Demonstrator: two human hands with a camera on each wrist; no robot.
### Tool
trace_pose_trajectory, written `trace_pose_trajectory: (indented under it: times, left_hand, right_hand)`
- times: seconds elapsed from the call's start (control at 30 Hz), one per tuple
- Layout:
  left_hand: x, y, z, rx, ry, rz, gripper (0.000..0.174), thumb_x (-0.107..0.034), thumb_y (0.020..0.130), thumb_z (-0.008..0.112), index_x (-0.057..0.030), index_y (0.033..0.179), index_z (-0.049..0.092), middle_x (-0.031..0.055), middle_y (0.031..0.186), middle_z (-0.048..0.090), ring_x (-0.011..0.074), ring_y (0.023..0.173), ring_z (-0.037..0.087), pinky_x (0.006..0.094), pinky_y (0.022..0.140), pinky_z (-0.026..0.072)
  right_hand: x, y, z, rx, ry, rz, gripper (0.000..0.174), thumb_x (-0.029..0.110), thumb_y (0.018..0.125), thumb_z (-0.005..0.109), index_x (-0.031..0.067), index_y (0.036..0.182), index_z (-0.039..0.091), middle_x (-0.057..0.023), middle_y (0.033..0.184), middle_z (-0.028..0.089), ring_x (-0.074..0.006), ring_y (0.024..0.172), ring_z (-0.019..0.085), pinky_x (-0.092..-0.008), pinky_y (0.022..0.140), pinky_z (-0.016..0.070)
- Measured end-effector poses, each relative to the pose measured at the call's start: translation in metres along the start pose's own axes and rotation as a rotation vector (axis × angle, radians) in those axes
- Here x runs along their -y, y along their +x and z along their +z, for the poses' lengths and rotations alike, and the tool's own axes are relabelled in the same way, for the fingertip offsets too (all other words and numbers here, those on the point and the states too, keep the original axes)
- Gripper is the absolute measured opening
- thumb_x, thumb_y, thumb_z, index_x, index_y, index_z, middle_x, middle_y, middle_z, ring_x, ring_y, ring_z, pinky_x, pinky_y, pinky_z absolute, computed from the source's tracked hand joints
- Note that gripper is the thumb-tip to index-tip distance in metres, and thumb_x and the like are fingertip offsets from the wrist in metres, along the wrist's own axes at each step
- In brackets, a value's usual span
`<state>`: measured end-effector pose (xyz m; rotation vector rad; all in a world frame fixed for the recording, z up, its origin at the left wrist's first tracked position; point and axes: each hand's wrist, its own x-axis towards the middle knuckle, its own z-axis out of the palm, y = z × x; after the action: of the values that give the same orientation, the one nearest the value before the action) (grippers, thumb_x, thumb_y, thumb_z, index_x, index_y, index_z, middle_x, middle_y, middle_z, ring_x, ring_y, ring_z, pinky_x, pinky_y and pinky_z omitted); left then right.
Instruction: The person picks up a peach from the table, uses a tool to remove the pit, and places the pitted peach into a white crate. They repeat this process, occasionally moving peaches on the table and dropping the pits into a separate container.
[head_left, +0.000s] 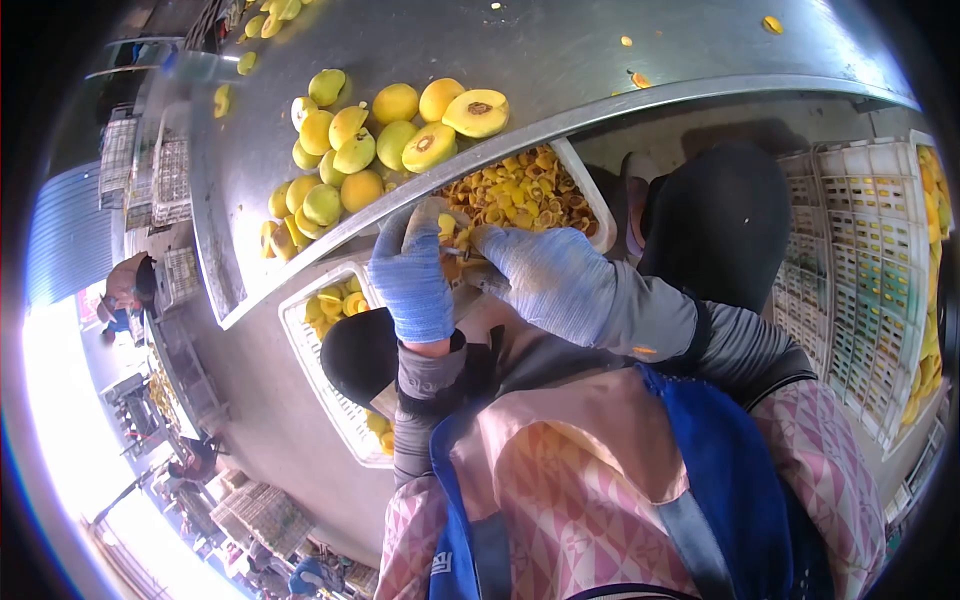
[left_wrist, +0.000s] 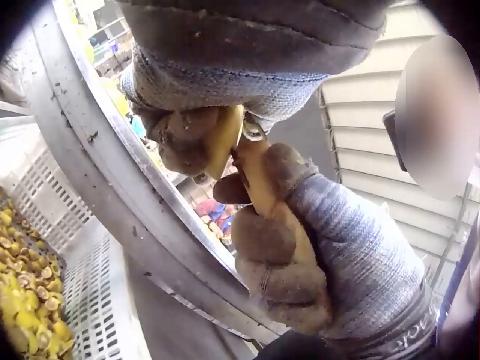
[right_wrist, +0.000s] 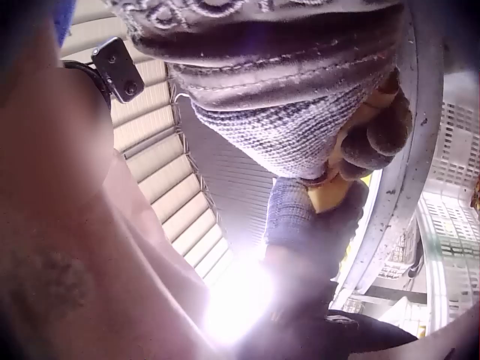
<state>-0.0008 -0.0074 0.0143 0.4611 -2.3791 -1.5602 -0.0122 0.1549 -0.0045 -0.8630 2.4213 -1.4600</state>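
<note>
In the head view, my gloved left hand holds a piece of yellow peach over the near edge of the metal table. The left wrist view shows this peach piece between the fingers and thumb. My gloved right hand comes in from the right and grips a tan-handled pitting tool, fingers curled round the handle. A small metal loop at the tool's tip meets the edge of the peach. From the right wrist, the peach shows just below the right hand.
Whole and halved peaches lie piled on the metal table. Below its edge stands a crate of pits and scraps. A white crate of peach pieces is at lower left; stacked crates stand at right.
</note>
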Motion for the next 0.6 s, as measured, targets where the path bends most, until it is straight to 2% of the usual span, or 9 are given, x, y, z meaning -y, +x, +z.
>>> trace_pose_trajectory:
  times: [0.17, 0.23, 0.27, 0.33, 0.47, 0.53, 0.6]
  left_hand:
    - [0.002, 0.0, 0.0, -0.007, -0.091, -0.098, 0.023, -0.017, 0.094, 0.062, 0.0024, 0.105, 0.068, 0.0062, 0.085, 0.068, 0.0092, 0.07, 0.061, 0.0218, 0.059, 0.0488]
    - [0.001, -0.001, -0.001, 0.013, -0.119, -0.119, 0.024, -0.017, 0.094, 0.062, 0.0028, 0.105, 0.067, 0.0068, 0.086, 0.068, 0.0098, 0.07, 0.061, 0.0224, 0.059, 0.0496]
    - [0.001, -0.002, 0.0, 0.012, -0.115, -0.127, 0.025, -0.018, 0.094, 0.062, 0.0031, 0.105, 0.067, 0.0071, 0.086, 0.068, 0.0102, 0.07, 0.062, 0.0229, 0.059, 0.0504]
    - [0.002, -0.001, 0.001, 0.016, -0.113, -0.133, 0.026, -0.019, 0.094, 0.062, 0.0033, 0.105, 0.067, 0.0074, 0.086, 0.068, 0.0105, 0.07, 0.063, 0.0233, 0.059, 0.0511]
    - [-0.006, 0.004, -0.002, 0.116, -0.121, -0.208, 0.027, -0.021, 0.094, 0.061, 0.0027, 0.105, 0.068, 0.0067, 0.086, 0.069, 0.01, 0.071, 0.063, 0.0238, 0.061, 0.0512]
    - [-0.009, 0.005, -0.004, 0.156, -0.127, -0.248, 0.028, -0.022, 0.095, 0.06, 0.0025, 0.105, 0.068, 0.0065, 0.085, 0.069, 0.0098, 0.072, 0.063, 0.0242, 0.062, 0.0513]
    - [-0.008, 0.013, -0.012, 0.307, 0.017, -0.31, 0.029, -0.024, 0.094, 0.061, 0.0022, 0.107, 0.067, 0.0067, 0.09, 0.07, 0.0117, 0.075, 0.064, 0.0258, 0.065, 0.0517]
  right_hand:
    - [-0.003, 0.0, 0.001, 0.026, -0.005, -0.012, 0.029, 0.023, 0.091, 0.062, 0.0017, 0.111, 0.06, -0.0205, 0.089, 0.067, -0.038, 0.081, 0.066, -0.0428, 0.069, 0.0546]
    - [-0.003, 0.001, 0.001, -0.02, -0.07, -0.063, 0.026, 0.024, 0.086, 0.065, 0.0022, 0.1, 0.06, -0.016, 0.072, 0.066, -0.0321, 0.068, 0.068, -0.0402, 0.06, 0.0541]
    - [-0.004, 0.001, 0.001, -0.022, -0.071, -0.063, 0.026, 0.024, 0.086, 0.065, 0.0022, 0.1, 0.06, -0.016, 0.072, 0.066, -0.0321, 0.068, 0.068, -0.0402, 0.06, 0.0541]
    - [-0.004, 0.0, -0.002, 0.077, -0.068, -0.027, 0.029, 0.025, 0.092, 0.061, 0.0005, 0.106, 0.059, -0.0197, 0.081, 0.066, -0.0377, 0.074, 0.066, -0.043, 0.063, 0.0542]
    - [0.0, 0.0, -0.003, 0.125, -0.144, 0.002, 0.03, 0.027, 0.092, 0.06, 0.0008, 0.107, 0.058, -0.0194, 0.08, 0.066, -0.037, 0.071, 0.066, -0.0431, 0.06, 0.0537]
    - [-0.003, -0.001, -0.003, 0.103, -0.133, -0.052, 0.03, 0.027, 0.093, 0.059, 0.0014, 0.11, 0.058, -0.019, 0.078, 0.066, -0.0363, 0.07, 0.067, -0.0429, 0.059, 0.0537]
    - [-0.004, -0.003, 0.002, 0.061, -0.11, -0.066, 0.029, 0.027, 0.091, 0.06, 0.002, 0.105, 0.058, -0.0179, 0.073, 0.065, -0.0344, 0.066, 0.067, -0.0421, 0.058, 0.0534]
